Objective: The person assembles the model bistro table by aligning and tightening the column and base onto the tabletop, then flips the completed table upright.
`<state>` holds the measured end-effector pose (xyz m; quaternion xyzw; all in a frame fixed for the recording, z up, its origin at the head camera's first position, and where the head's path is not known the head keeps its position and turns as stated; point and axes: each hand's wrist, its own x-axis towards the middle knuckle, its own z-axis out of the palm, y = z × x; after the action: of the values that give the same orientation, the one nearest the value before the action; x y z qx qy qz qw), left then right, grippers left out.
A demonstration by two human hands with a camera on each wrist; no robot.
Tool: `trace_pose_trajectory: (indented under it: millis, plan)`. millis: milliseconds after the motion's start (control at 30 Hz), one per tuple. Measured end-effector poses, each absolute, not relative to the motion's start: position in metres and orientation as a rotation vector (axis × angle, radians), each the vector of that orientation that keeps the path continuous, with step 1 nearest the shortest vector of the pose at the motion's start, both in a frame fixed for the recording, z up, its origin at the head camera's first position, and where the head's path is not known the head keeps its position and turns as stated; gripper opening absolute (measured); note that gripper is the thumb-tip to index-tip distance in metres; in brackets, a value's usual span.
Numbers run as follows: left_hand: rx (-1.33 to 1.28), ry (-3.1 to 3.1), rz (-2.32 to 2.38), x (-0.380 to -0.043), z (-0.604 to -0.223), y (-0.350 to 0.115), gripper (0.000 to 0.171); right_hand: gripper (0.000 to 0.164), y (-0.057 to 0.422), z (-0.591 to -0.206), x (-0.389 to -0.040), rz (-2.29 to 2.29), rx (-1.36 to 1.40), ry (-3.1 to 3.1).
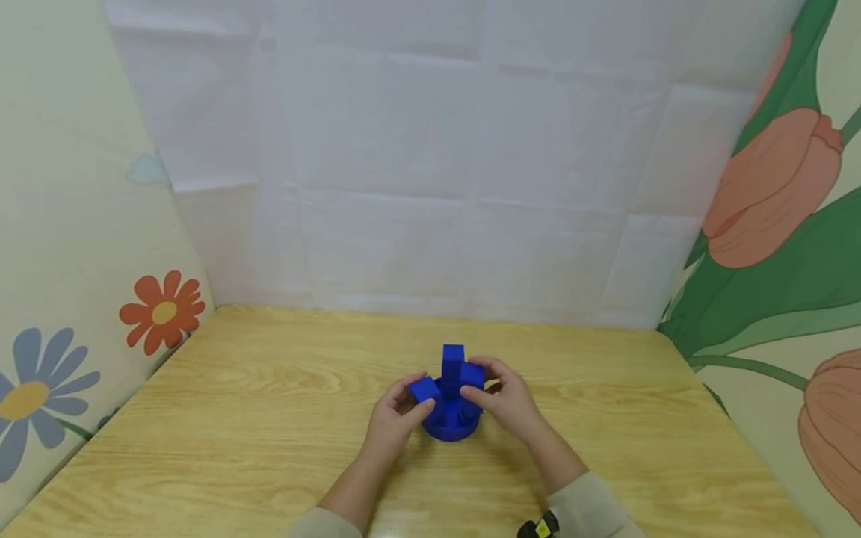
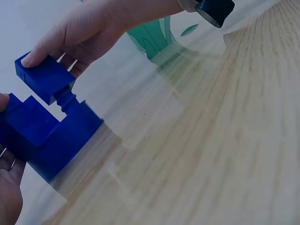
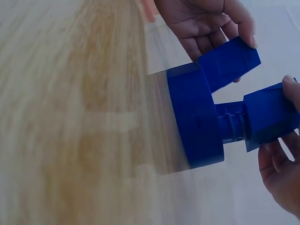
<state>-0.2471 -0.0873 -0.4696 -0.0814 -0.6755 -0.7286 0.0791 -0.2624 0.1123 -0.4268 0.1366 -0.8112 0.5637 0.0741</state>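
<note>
At left on the wood-grain table, the left hand pinches a blue left block between thumb and fingers; the block lies at its fingertips, slanting outward over the round blue base. Whether that block is seated in the base or only leans on its rim is hard to tell. The base rests on the table between the two hands, and a tall blue block stands upright at its back. To the right, the right hand grips the right block, thumb on its near side; that block sits above the base on a ridged stem. Furthest right is a pale sleeve.
</note>
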Motion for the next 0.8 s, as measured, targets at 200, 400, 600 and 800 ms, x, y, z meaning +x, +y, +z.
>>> trace_pose_trajectory:
  millis: [200,400,600,800]
  plan:
    - [-0.255,-2.021,-2.195,-0.2474,-0.4691,-0.0876,0.047,0.038,0.1097,-0.4304,-0.2636,1.653,0.404,-2.504]
    - [-0.262,-2.018,-2.204,-0.2473,-0.4684,-0.088,0.047,0.04,0.108,-0.4303,-0.2633,1.634,0.412,-2.534]
    - [-0.264,-2.017,-2.204,-0.247,-0.4679,-0.088,0.047,0.039,0.1069,-0.4315,-0.2639,1.62,0.417,-2.535]
    - [-0.25,-2.025,-2.195,-0.2464,-0.4683,-0.0878,0.046,0.037,0.1078,-0.4317,-0.2618,1.604,0.431,-2.541]
